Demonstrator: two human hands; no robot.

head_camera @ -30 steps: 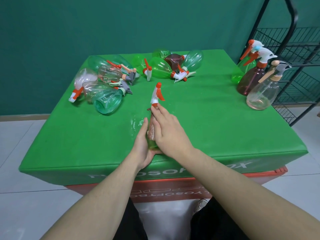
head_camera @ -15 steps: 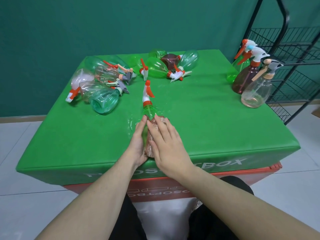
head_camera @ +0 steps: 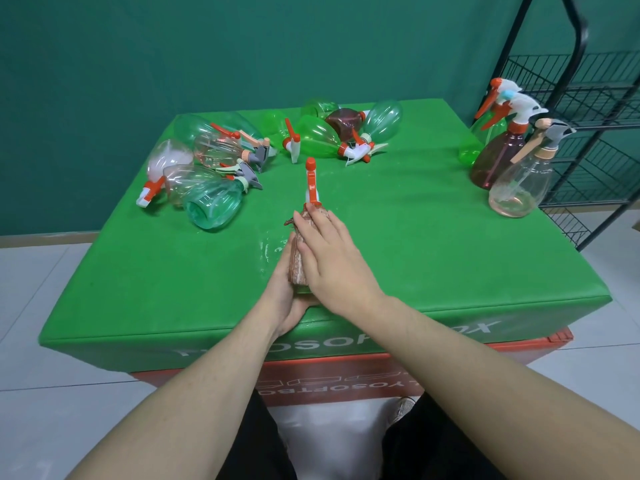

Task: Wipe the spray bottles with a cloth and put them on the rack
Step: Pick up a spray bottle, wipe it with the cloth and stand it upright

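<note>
Your green padded table (head_camera: 433, 258) carries two heaps of spray bottles lying on their sides: one at the far left (head_camera: 204, 171), one at the far middle (head_camera: 332, 133). Three bottles stand upright at the far right edge (head_camera: 512, 150). Small wet patches (head_camera: 272, 245) glisten near the middle.

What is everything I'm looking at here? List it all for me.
Held spray bottle: one, green with white and orange head, lying at table centre between both hands.
Cloth: one, reddish-brown, wrapped over that bottle.
Left pile: about five lying bottles, clear, pinkish, teal.
Back pile: about five lying bottles, green, brown, teal.
Upright bottles: three, green, brown, clear, at the table's right edge.
Table: one, green cover.
Rack: one, black wire, far right.
Left hand: holds the bottle's base.
Right hand: presses the cloth.
</note>
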